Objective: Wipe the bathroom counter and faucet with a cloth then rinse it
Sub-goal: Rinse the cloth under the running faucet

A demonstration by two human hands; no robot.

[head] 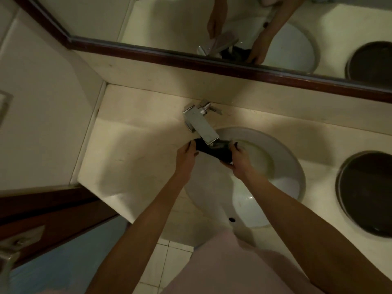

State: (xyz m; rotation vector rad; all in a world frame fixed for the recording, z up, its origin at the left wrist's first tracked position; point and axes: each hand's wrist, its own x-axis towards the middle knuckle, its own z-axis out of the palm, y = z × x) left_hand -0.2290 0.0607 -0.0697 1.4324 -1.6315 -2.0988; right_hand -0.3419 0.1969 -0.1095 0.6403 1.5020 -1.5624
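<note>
A dark cloth [214, 152] is stretched between my two hands, just under the spout of the chrome faucet [201, 124]. My left hand [186, 155] grips its left end and my right hand [239, 159] grips its right end. The cloth hangs over the back left part of the white sink basin [282, 181]. The faucet stands on the cream counter [131, 149] behind the basin. I cannot tell whether water is running.
A mirror [233, 28] with a dark wooden frame runs along the back wall. A round dark opening with a metal rim [367, 194] sits in the counter at the right. A wooden door [42, 215] is at the lower left. The counter's front edge is near my body.
</note>
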